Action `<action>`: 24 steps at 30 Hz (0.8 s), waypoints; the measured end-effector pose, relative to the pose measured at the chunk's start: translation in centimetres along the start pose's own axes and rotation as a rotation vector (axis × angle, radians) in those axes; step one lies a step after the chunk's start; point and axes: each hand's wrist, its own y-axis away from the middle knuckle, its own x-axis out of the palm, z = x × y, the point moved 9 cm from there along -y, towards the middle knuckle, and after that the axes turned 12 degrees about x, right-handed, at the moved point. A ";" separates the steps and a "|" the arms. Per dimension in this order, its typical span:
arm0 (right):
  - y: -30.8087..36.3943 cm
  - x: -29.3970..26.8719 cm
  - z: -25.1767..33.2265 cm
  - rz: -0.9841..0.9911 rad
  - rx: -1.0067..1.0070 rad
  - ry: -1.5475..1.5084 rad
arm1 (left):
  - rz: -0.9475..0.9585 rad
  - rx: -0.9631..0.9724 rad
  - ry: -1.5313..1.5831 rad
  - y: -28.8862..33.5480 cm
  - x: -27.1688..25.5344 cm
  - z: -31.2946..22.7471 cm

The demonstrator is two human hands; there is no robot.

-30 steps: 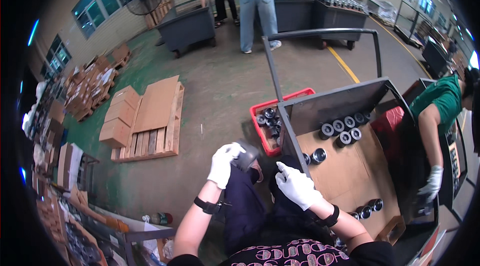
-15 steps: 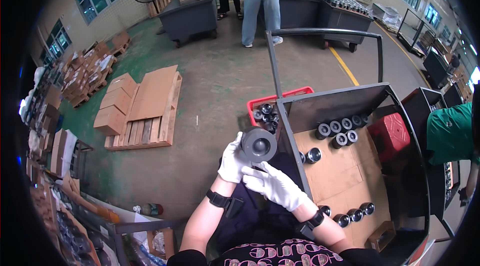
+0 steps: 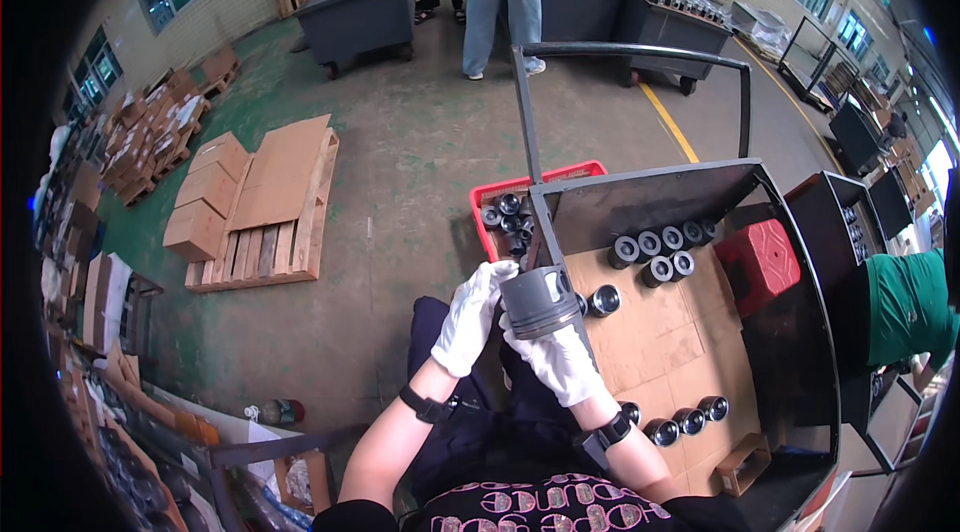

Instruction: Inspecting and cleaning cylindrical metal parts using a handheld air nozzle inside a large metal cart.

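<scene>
A dark grey engine piston (image 3: 541, 303) is tilted on its side in front of me, its ring grooves toward me. My right hand (image 3: 556, 364), in a white glove, is closed round it from below. My left hand (image 3: 474, 317), also white-gloved, is at the piston's upper left edge with its fingers pinched together; what they hold, if anything, I cannot make out. Just beyond the piston, a red crate (image 3: 482, 194) holds several dark pistons. To the right, several more pistons (image 3: 657, 272) stand in groups on the cardboard lining of a metal cart (image 3: 650, 194).
A red jerrycan-like container (image 3: 758, 266) and a small cardboard piece (image 3: 743, 464) are inside the cart. Boxes stand beside a wooden pallet (image 3: 270, 267) on the left. Two people work at grey bins (image 3: 358, 24) ahead; a person in a green shirt (image 3: 908, 310) is at the right.
The piston has turned from showing its round end to showing its grooved side. My right hand has closed round it from below, and my left has moved to its upper edge.
</scene>
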 end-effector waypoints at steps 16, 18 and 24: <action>1.5 -0.5 -5.1 0.289 0.554 -0.637 | -0.033 0.029 -0.638 1.4 0.6 -2.6; 1.7 -2.4 -7.3 0.108 0.545 -0.612 | -0.038 0.209 -0.592 2.1 0.1 -2.8; 8.4 0.9 1.0 0.005 0.178 -0.017 | -0.049 0.112 -0.121 1.4 6.1 -1.1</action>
